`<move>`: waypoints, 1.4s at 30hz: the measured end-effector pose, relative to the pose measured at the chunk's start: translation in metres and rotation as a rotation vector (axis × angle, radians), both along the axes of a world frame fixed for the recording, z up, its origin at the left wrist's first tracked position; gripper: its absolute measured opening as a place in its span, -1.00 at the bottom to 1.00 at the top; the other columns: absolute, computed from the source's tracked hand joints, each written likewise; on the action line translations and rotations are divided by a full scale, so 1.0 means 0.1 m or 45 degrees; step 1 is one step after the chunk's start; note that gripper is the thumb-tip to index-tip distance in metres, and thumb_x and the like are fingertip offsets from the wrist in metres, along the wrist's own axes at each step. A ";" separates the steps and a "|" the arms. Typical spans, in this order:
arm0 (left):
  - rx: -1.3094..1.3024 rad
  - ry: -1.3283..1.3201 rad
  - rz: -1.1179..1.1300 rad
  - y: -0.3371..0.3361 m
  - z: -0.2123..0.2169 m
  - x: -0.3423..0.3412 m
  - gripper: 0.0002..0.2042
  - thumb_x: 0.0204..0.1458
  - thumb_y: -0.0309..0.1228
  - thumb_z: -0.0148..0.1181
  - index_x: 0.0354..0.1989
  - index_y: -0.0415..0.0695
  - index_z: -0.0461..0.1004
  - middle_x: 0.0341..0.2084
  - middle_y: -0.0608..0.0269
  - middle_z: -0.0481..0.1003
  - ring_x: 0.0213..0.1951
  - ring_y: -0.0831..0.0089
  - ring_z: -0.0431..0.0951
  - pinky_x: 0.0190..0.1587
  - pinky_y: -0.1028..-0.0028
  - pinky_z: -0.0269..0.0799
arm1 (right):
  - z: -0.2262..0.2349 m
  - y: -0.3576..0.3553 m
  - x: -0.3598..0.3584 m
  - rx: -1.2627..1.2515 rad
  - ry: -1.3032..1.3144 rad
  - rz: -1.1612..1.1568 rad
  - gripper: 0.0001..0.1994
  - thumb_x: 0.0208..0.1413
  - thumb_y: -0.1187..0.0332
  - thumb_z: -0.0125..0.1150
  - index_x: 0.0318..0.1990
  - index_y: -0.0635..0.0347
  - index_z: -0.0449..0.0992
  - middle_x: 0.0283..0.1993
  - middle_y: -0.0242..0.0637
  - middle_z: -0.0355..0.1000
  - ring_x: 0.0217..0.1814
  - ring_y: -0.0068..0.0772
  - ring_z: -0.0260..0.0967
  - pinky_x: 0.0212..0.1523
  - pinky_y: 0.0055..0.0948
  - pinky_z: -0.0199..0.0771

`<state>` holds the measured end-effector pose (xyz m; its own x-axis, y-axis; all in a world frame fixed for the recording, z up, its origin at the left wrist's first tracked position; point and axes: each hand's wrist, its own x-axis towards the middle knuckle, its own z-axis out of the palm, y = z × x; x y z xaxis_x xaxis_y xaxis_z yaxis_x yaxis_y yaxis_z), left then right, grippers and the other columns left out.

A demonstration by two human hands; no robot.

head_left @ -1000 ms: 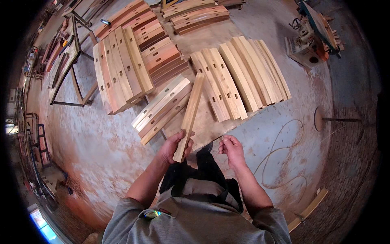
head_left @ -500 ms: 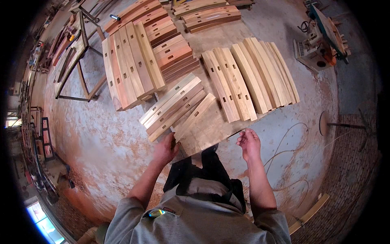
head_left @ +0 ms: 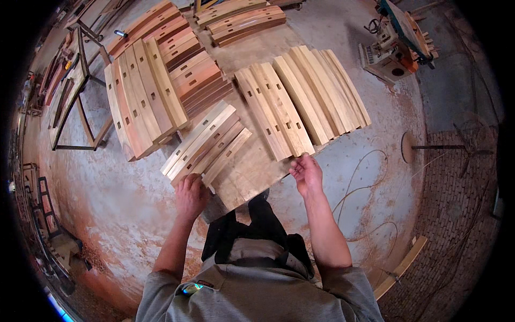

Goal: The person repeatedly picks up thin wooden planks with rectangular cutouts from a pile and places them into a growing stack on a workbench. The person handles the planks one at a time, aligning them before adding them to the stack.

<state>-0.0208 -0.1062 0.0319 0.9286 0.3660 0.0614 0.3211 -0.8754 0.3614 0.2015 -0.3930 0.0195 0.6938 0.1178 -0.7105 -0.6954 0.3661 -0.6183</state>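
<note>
At far left a frame (head_left: 83, 119) stands on the floor (head_left: 134, 209), with a stack (head_left: 147, 96) of slotted boards to its right, reddish boards (head_left: 196, 72) behind that, and the row (head_left: 201, 140) of shorter slotted bars in front. The left hand (head_left: 192, 198) is at the row's near end, its fingers bent over the wood; whether they grip anything cannot be told. A second ago this hand held a bar (head_left: 229, 154) up in the air with a plain face showing; now the bar lies on the tabletop (head_left: 244, 185) just right of the row, slightly askew to it, slotted face up. Half a second ago the hand was at the bar's near end; it has since shifted left towards the row's. The right hand (head_left: 307, 173), earlier over the floor and clear of the wood, is now at the near end of the slotted pair (head_left: 274, 110); its fingers are partly curled, and contact cannot be made out. Right of the pair sit plain boards (head_left: 322, 96), unmoved. Farther right are a machine (head_left: 389, 56) and a round disc (head_left: 407, 148).
</note>
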 end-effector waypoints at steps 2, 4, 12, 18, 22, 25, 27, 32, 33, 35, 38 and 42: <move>0.004 -0.022 -0.016 0.01 -0.01 0.00 -0.66 -0.17 -0.45 0.22 -0.13 -0.15 0.46 -0.03 0.18 0.42 0.05 0.13 0.38 0.04 0.17 0.30 | 0.07 0.06 0.02 0.017 0.012 -0.054 -0.85 0.21 0.28 0.15 -0.22 0.08 0.34 -0.36 -0.36 0.41 -0.38 -0.45 0.43 -0.44 -0.41 0.52; 0.010 -0.049 -0.019 0.01 -0.02 0.00 -0.67 -0.15 -0.46 0.21 -0.12 -0.15 0.44 -0.03 0.17 0.41 0.04 0.12 0.38 0.04 0.17 0.30 | 0.08 0.10 0.04 0.024 0.016 -0.077 -0.85 0.20 0.32 0.16 -0.23 0.09 0.32 -0.38 -0.35 0.40 -0.42 -0.46 0.43 -0.50 -0.44 0.52; 0.026 -0.264 0.036 0.06 -0.31 0.03 -0.63 -0.19 -0.50 0.29 -0.14 -0.17 0.38 -0.07 0.00 0.39 0.04 0.02 0.37 0.04 0.11 0.32 | -0.08 0.07 0.08 -0.006 -0.022 -0.057 -0.88 0.22 0.38 0.12 -0.16 0.13 0.35 -0.36 -0.30 0.41 -0.40 -0.39 0.41 -0.39 -0.36 0.52; -0.598 -0.133 0.123 -0.42 -0.01 0.42 -0.51 -0.06 -0.41 0.30 0.06 -0.23 0.29 -0.07 -0.06 0.40 -0.06 -0.03 0.45 -0.04 0.15 0.41 | 0.17 0.02 -0.49 0.011 -0.030 0.047 -0.79 0.20 0.44 0.12 -0.03 0.15 0.34 -0.34 -0.31 0.40 -0.40 -0.41 0.41 -0.38 -0.40 0.48; -1.456 0.018 0.188 -0.94 0.20 0.93 -0.39 0.05 -0.30 0.23 0.24 -0.26 0.16 -0.07 -0.12 0.46 -0.13 0.10 0.54 -0.01 0.24 0.42 | 0.34 0.14 -1.00 -0.144 -0.202 0.457 -0.72 0.14 0.47 0.17 -0.01 0.23 0.33 -0.32 -0.37 0.37 -0.37 -0.55 0.36 -0.35 -0.52 0.44; -1.559 -0.051 0.121 -1.10 0.11 1.16 -0.34 0.03 -0.29 0.22 0.28 -0.24 0.12 -0.05 -0.14 0.46 -0.08 0.13 0.53 0.02 0.28 0.40 | 0.32 0.28 -1.17 -0.258 -0.338 0.665 -0.72 0.12 0.46 0.20 -0.03 0.23 0.35 -0.30 -0.37 0.40 -0.32 -0.60 0.33 -0.33 -0.55 0.41; -1.279 0.104 0.228 -1.10 0.36 1.20 -0.34 0.03 -0.31 0.19 0.30 -0.24 0.11 -0.02 -0.14 0.44 -0.03 0.14 0.50 0.06 0.30 0.36 | 0.32 0.31 -1.22 -0.249 -0.411 0.726 -0.72 0.12 0.45 0.20 -0.03 0.25 0.35 -0.29 -0.37 0.41 -0.31 -0.61 0.33 -0.32 -0.54 0.41; -1.373 0.058 0.343 -0.96 0.40 1.08 -0.37 0.03 -0.34 0.14 0.30 -0.24 0.12 0.00 -0.12 0.43 0.05 0.19 0.45 0.12 0.33 0.31 | 0.33 0.24 -1.08 -0.274 -0.310 0.785 -0.75 0.14 0.44 0.19 -0.05 0.27 0.37 -0.28 -0.36 0.43 -0.33 -0.60 0.36 -0.32 -0.54 0.44; -1.381 0.012 0.293 -0.92 0.32 1.04 -0.39 0.04 -0.41 0.13 0.30 -0.23 0.13 0.00 -0.05 0.43 0.01 0.25 0.45 0.08 0.36 0.33 | 0.34 0.22 -1.04 -0.259 -0.270 0.741 -0.79 0.16 0.43 0.16 -0.08 0.24 0.38 -0.30 -0.37 0.43 -0.34 -0.58 0.38 -0.34 -0.54 0.45; -1.399 -0.090 0.199 -0.88 0.21 0.96 -0.42 0.05 -0.54 0.10 0.30 -0.21 0.13 -0.01 0.10 0.43 -0.05 0.37 0.46 0.00 0.41 0.39 | 0.35 0.16 -0.96 -0.235 -0.225 0.688 -0.83 0.18 0.43 0.13 -0.10 0.22 0.40 -0.32 -0.37 0.43 -0.36 -0.57 0.39 -0.36 -0.54 0.46; -1.556 -0.117 0.214 -0.86 0.32 0.88 -0.40 0.03 -0.48 0.13 0.30 -0.23 0.13 0.03 0.08 0.42 0.04 0.36 0.42 0.11 0.38 0.31 | 0.35 0.08 -0.85 -0.216 -0.201 0.632 -0.84 0.20 0.43 0.11 -0.10 0.23 0.40 -0.35 -0.34 0.45 -0.41 -0.55 0.39 -0.39 -0.54 0.45; -1.923 -0.139 0.274 -0.85 0.63 0.86 -0.40 0.04 -0.54 0.12 0.31 -0.22 0.13 0.05 0.18 0.40 0.05 0.43 0.39 0.13 0.43 0.28 | 0.32 0.08 -0.81 -0.185 -0.221 0.582 -0.84 0.20 0.43 0.10 -0.10 0.23 0.40 -0.33 -0.33 0.45 -0.42 -0.55 0.39 -0.41 -0.54 0.45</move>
